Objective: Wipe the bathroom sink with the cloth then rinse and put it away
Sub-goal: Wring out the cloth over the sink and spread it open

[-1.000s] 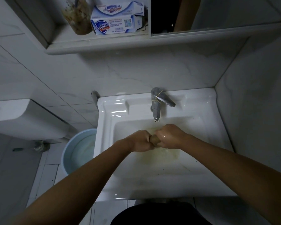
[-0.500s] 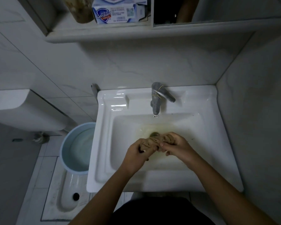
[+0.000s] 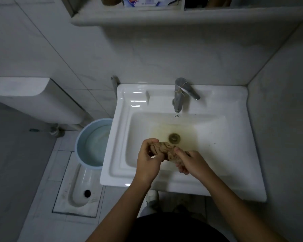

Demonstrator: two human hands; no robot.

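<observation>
Over the white ceramic sink (image 3: 234,95) we grip a bunched, twisted tan cloth (image 3: 164,149) between our left hand (image 3: 148,159) and right hand (image 3: 191,162), just before the round metal drain (image 3: 174,137) in the yellow-stained basin.

Single view, from a wide-angle camera worn on the head. It sits above the sink (image 3: 217,95) and faces forward and steeply down, so the basin is seen almost in plan. Range is close. Both forearms enter from the bottom edge, and the left hand (image 3: 147,159) and right hand (image 3: 192,163), gripping the cloth (image 3: 163,149), lie just below centre. The shelf (image 3: 164,16) is cut by the top edge. The bucket (image 3: 80,137) and floor toilet (image 3: 77,186) occupy the left side.
</observation>
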